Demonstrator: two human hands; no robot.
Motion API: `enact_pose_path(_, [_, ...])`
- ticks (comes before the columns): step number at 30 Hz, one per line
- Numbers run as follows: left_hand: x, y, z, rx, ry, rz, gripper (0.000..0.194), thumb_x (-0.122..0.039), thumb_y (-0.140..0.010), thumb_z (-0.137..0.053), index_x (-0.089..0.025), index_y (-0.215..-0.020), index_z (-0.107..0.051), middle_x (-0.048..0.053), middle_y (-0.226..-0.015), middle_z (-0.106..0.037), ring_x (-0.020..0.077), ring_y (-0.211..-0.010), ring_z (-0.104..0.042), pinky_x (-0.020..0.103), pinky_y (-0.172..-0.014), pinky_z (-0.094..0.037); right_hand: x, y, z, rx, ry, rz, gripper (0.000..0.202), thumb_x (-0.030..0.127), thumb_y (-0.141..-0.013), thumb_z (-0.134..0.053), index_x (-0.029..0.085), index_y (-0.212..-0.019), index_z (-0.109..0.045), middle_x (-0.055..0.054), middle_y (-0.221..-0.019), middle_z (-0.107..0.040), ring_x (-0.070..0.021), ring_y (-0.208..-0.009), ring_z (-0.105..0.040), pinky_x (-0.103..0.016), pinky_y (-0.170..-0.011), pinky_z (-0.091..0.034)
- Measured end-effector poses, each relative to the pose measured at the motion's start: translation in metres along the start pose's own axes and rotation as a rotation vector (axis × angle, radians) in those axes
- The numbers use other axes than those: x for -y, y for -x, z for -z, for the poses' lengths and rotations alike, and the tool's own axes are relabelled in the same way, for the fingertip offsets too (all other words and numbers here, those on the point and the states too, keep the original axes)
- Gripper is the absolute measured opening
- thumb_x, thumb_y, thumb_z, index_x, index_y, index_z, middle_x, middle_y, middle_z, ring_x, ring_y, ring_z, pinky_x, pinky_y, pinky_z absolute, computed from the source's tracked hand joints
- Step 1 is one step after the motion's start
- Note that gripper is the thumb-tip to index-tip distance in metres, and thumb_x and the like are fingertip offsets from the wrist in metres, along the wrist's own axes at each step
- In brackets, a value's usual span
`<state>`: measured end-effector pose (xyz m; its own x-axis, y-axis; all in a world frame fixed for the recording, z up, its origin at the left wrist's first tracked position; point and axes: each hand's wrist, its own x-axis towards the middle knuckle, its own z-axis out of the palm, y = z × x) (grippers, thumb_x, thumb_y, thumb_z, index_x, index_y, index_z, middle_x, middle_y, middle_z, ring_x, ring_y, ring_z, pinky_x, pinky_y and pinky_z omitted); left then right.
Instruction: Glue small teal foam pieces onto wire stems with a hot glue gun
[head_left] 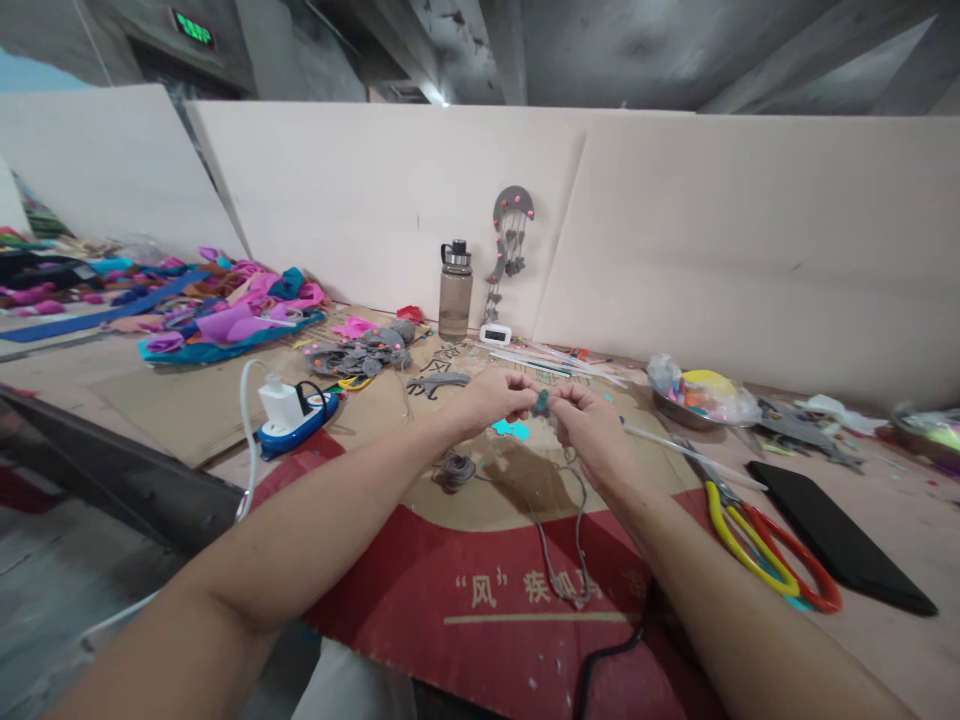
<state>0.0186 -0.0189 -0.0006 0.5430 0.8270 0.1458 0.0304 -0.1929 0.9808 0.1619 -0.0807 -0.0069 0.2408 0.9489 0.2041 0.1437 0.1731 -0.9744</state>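
Held up over the cardboard, my left hand (501,397) and my right hand (589,420) are close together, each with its fingertips pinched. A small dark-green piece (541,402) sits between them, gripped from both sides; its exact kind is too small to make out. Thin grey cord (582,520) hangs below my right hand and loops onto the red printed part of the cardboard (420,570). Under my left wrist lies a small coil of grey cord (456,470). A bright blue scrap (511,430) shows just below the hands.
Scissors (757,540) and a black phone-like slab (840,535) lie at right, near a metal bowl (694,412). A bottle (455,295) stands by the back board, where a grey felt hanging (514,215) is fixed. A blue power strip (300,425) and felt pieces (240,310) are left.
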Motion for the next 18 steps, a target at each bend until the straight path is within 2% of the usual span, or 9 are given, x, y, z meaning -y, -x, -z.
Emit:
enact_pose_path(4, [0.0025, -0.0040, 0.0036, 0.041, 0.112, 0.065, 0.008, -0.017, -0.080, -0.057, -0.013, -0.074, -0.060, -0.004, -0.054, -0.054, 0.0053, -0.045, -0.047, 0.019, -0.048, -0.037, 0.0004, -0.0022, 0.0029, 0.155, -0.181, -0.066, 0.032, 0.043, -0.061, -0.074, 0.021, -0.072, -0.053, 0.010, -0.052, -0.032, -0.0049, -0.044, -0.021, -0.022, -0.043, -0.013])
enact_pose_path(8, [0.0023, -0.0057, 0.0073, 0.022, 0.136, 0.118, 0.009, -0.017, -0.081, -0.059, -0.012, -0.073, -0.060, -0.003, -0.054, -0.054, 0.0053, -0.045, -0.047, 0.019, -0.048, -0.036, -0.0004, -0.0039, 0.0060, 0.244, -0.229, -0.071, 0.040, 0.048, -0.060, -0.078, 0.020, -0.073, -0.054, 0.010, -0.055, -0.031, -0.0042, -0.046, -0.020, -0.021, -0.044, -0.016])
enact_pose_path(11, [0.0026, -0.0056, 0.0087, 0.009, 0.139, 0.122, 0.010, -0.017, -0.081, -0.059, -0.012, -0.072, -0.060, -0.003, -0.054, -0.054, 0.0054, -0.046, -0.047, 0.019, -0.048, -0.036, -0.0005, -0.0035, 0.0058, 0.250, -0.233, -0.062, 0.041, 0.049, -0.061, -0.079, 0.020, -0.070, -0.051, 0.010, -0.056, -0.031, -0.0041, -0.047, -0.020, -0.021, -0.044, -0.019])
enact_pose_path(18, [0.0060, -0.0052, 0.0075, 0.025, 0.139, 0.100, 0.007, -0.019, -0.076, -0.064, -0.012, -0.077, -0.063, -0.001, -0.062, -0.059, 0.0059, -0.052, -0.052, 0.018, -0.050, -0.038, -0.0007, -0.0037, 0.0040, 0.162, -0.166, -0.074, 0.038, 0.047, -0.061, -0.075, 0.020, -0.070, -0.050, 0.010, -0.052, -0.032, -0.0042, -0.046, -0.022, -0.020, -0.043, -0.017])
